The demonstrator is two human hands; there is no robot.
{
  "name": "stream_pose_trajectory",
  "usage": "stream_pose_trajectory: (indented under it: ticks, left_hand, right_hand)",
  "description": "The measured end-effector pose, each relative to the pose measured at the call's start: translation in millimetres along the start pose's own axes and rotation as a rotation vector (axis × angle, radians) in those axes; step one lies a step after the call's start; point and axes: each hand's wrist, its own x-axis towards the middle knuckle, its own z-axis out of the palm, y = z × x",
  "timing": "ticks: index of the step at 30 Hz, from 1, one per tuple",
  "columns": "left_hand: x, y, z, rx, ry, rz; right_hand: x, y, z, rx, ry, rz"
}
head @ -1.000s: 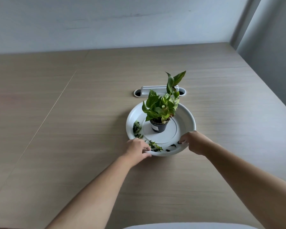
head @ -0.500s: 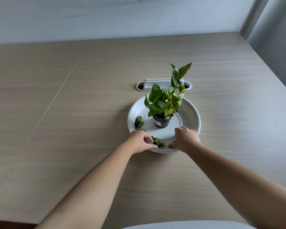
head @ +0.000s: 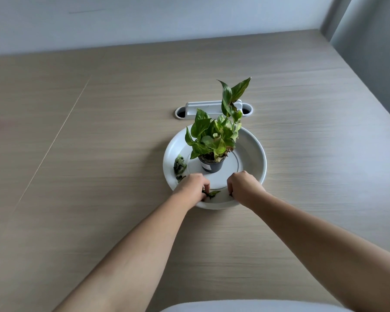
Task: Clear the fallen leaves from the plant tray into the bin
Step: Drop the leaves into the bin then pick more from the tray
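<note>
On the wooden table [head: 99, 154], just past centre, sits a round white tray [head: 254, 152]. Small dark pot [head: 212, 165] stands upright at tray centre, leafy green plant [head: 214, 136] rising from it, tallest shoot leaning toward 1 o'clock.

Fallen leaves: one clump [head: 180, 165] lies on the tray's inner slope at 9 o'clock of the pot, apart from both hands. A second loose leaf [head: 213, 193] lies near the tray's 6 o'clock rim, between the two hands, touching the left fingertips.

Left hand [head: 193, 188]: inside the tray at about 7 o'clock of the pot, knuckles up, fingers curled narrow and pinched around dark leaf bits at their tips. How much is gripped cannot be told; the palm hides it.

Right hand [head: 243, 186]: inside the tray at about 5 o'clock of the pot, fingers curled under into a loose fist, tips down at the tray floor. A dark speck shows at the fingertips; whether it is held or only touched cannot be told.

Both forearms bare, reaching in from 6 o'clock.

White cable outlet [head: 214, 109] set in the table at 12 o'clock of the tray, just beyond its rim, partly behind the plant. Pale wall [head: 144, 19] at the far table edge. No bin in view.
</note>
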Motion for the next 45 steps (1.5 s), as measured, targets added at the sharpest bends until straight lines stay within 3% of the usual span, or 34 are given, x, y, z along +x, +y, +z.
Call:
stream_pose_trajectory:
  ticks: [5,11,17,25,28,39,42,45]
  left_hand:
    - [1.0,-1.5,2.2,-0.092,0.014,-0.042]
    - [-6.7,-5.4,-11.9,-0.331,0.178,-0.131]
    - [-20.2,-24.2,-21.9,-0.483,0.237,-0.196]
    - [-33.4,-39.4,-32.7,-0.588,0.325,-0.260]
    - [-35.6,-43.8,-35.8,-0.621,0.368,-0.274]
    - [-43.9,-58.2,-30.9,-0.639,0.380,-0.247]
    - [-43.4,-58.8,-31.9,-0.634,0.367,-0.231]
    - [-43.9,-59.5,-34.8,-0.630,0.346,-0.202]
  right_hand:
    - [-0.8,0.4,-0.4,0.022,-0.011,-0.002]
    - [-0.7,-5.6,-2.2,0.024,-0.057,0.002]
    - [-0.5,-3.1,-0.1,0.034,-0.037,0.000]
    - [-1.6,-30.8,4.0,0.153,-0.034,-0.178]
    - [3.9,-50.1,9.3,0.068,-0.073,-0.259]
    - [12.0,-56.4,18.8,-0.034,-0.137,-0.222]
    - [8.9,-52.1,16.5,0.092,-0.097,-0.184]
    - [5.5,-38.5,9.1,0.441,0.062,-0.043]
